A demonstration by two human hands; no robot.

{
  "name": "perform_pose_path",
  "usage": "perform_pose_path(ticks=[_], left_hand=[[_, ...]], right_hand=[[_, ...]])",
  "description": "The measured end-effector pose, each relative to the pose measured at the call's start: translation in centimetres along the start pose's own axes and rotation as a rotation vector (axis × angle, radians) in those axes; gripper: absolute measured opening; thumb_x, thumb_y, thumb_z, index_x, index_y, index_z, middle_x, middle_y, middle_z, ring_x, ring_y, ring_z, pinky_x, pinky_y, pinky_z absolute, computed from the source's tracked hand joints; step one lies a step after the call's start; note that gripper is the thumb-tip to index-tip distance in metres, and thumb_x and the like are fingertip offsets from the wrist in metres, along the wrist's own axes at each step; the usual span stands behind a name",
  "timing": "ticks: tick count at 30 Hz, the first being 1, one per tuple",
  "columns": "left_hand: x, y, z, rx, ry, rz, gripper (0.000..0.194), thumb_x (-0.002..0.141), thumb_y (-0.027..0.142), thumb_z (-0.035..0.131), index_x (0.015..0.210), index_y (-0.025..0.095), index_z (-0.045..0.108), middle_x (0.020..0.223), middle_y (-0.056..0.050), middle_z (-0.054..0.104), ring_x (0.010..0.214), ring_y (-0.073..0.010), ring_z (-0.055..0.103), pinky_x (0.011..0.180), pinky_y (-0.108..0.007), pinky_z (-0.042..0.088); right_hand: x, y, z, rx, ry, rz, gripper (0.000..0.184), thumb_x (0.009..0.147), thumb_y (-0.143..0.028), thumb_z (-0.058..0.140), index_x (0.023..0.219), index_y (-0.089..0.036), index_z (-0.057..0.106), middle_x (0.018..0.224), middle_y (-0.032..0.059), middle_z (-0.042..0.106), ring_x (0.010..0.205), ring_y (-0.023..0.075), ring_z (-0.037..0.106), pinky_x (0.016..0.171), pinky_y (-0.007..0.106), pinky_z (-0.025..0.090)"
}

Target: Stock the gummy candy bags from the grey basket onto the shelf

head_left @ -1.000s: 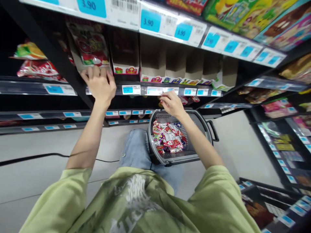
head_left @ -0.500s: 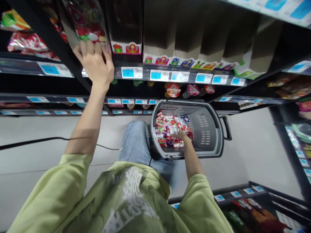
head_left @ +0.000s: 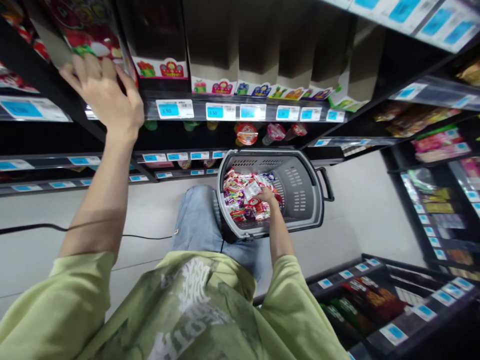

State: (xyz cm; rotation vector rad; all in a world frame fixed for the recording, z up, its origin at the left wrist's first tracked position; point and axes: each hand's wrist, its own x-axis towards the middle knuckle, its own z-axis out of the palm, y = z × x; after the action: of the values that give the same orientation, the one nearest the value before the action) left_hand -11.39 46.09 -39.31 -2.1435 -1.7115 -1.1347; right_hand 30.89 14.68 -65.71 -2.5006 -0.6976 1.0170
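Basket: grey plastic shopping basket [head_left: 294, 187], mouth upward, just beside a denim-clad knee [head_left: 197, 215]; black handle [head_left: 325, 185] out to the right of it.
Candy packets: a loose heap of small shiny wrapped pieces [head_left: 234, 201], red, white and purple, inside the basket, gathered toward its left end. Count not possible; pieces overlap and blur.
Right hand: down in the basket [head_left: 267, 195], fingers at a silver-white packet [head_left: 250, 189] on top of the heap. Cannot tell whether they are clamped on it or only touching; too small and soft.
Left hand: up at the shelf [head_left: 103, 95], fingers bent over the front of the leftmost display box, against a red clear-fronted bag [head_left: 93, 42]. Thumb stands apart from the fingers. Cannot tell if it grips the bag or leans on the box.
Done, by the look of it: a fair number of packets lie in the basket; heap covers the left part of the bottom, slotted walls bare above it.
Left over, by the look of it: red bag sits in its box on the shelf; silver-white packet is at the fingers, not clearly lifted or released.
Box row: fruit-printed cardboard fronts [head_left: 214, 86] run rightward along the shelf, card dividers showing; deep interiors too dark to read.
Below the row: lidded cups [head_left: 246, 134], untouched.
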Motion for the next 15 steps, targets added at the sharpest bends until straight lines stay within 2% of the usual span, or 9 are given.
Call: perform_pose_path(ticks=[5,9,12,15], left_hand=[[-0.1,-0.3,0.1,-0.008,0.013,0.026,0.033,0.102,0.036,0.030,0.108,0.020,0.059,0.116,-0.009,0.057,0.119,-0.0279,0.041,0.112,-0.051,0.021],[-0.3,-0.4,0.3,-0.010,0.022,0.032,0.035,0.102,0.038,0.028,0.106,0.021,0.059,0.116,-0.009,0.058,0.119,-0.0288,0.042,0.113,-0.052,0.020],[-0.3,-0.3,0.2,-0.033,0.018,0.030,0.034,0.101,0.038,0.029,0.105,0.021,0.058,0.115,-0.010,0.058,0.119,-0.0299,0.042,0.114,-0.053,0.019],[-0.3,-0.3,0.0,-0.043,0.004,0.023,0.035,0.101,0.039,0.029,0.107,0.022,0.058,0.117,-0.009,0.058,0.120,-0.0298,0.041,0.116,-0.054,0.015]], right_hand=[[-0.5,-0.7,-0.4,0.329,0.076,0.032,0.023,0.092,-0.033,0.069,0.090,-0.011,0.063,0.077,-0.0013,0.063,0.063,0.0087,0.060,0.060,0.023,0.054],[-0.9,-1.6,-1.3,0.552,0.161,0.000,0.023,0.086,-0.031,0.074,0.094,-0.014,0.062,0.079,-0.0003,0.067,0.064,0.0101,0.062,0.059,0.021,0.055],[-1.4,-2.1,-1.7,0.583,0.138,-0.008,0.021,0.093,-0.033,0.067,0.102,-0.014,0.061,0.086,0.0007,0.068,0.069,0.0097,0.064,0.063,0.021,0.056],[-2.0,-2.0,-1.3,0.455,0.026,0.032,0.022,0.097,-0.032,0.062,0.105,-0.012,0.062,0.091,0.0021,0.066,0.072,0.0098,0.064,0.065,0.024,0.057]])
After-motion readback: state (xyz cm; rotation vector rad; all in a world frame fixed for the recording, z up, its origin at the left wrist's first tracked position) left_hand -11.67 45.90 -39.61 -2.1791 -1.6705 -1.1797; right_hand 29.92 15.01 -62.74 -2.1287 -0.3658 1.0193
